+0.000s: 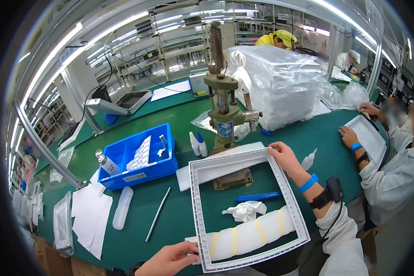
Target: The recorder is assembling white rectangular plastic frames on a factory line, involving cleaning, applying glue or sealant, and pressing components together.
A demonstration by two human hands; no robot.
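Observation:
A light grey rectangular plastic frame (pixel 195 204) is held tilted over the green bench. My left hand (pixel 172 258) pinches its lower left side, and my right hand (pixel 287 161) grips its upper right corner. Through the opening I see a white foam pad with yellow stripes (pixel 248 237), a crumpled white cloth (pixel 244 210) and a blue pen-like tool (pixel 258 197). Behind the frame's far side lie a white foam sheet (pixel 186 177) and the metal base (pixel 232 179) of a green hand press (pixel 225 119).
A blue bin (pixel 140 175) holds a bottle and patterned paper. Left of the frame lie a thin rod (pixel 158 215), a clear plastic case (pixel 123 208) and white papers (pixel 92 216). Glue bottles (pixel 198 143) stand by the press. Wrapped stacks (pixel 280 87) rise behind; a co-worker's hand (pixel 349 136) holds another frame (pixel 370 138).

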